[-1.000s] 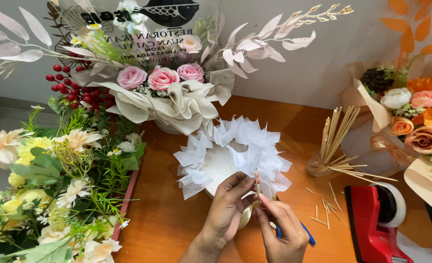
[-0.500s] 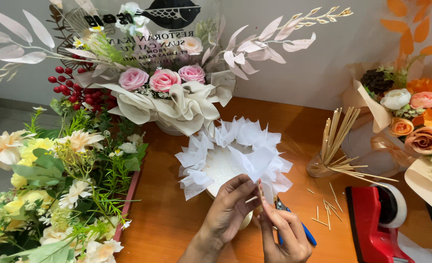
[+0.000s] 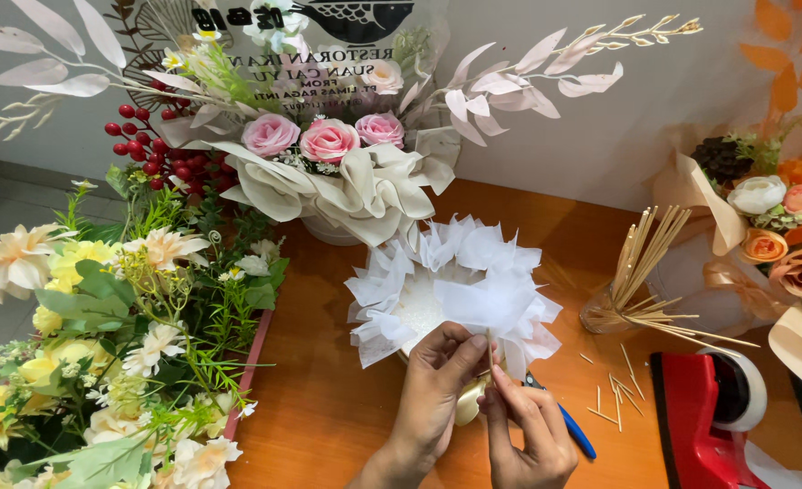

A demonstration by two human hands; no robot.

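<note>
Your two hands meet at the near edge of the white tissue-paper arrangement, which sits on the orange-brown wooden worktop just beyond your fingers. Your left hand is curled around the near side of its base, thumb and fingers closed on the lower edge of the ruffled paper, with a gold-coloured part of the base showing just under your palm. Your right hand presses in from the right, its fingertips pinched on a thin wooden stick at the paper's rim, so both hands are together and clamped on the piece. A blue-handled tool lies on the worktop just under your right hand. Behind the arrangement stands a bouquet of pink roses in cream wrapping, and behind that a clear sheet with a dark fish-shaped sign and lines of dark printed lettering below it. To your right a clear glass of wooden sticks stands near a red tape dispenser, with loose sticks scattered between them. A bouquet in beige paper wrap sits at the far right, and yellow and cream flowers fill the left.
</note>
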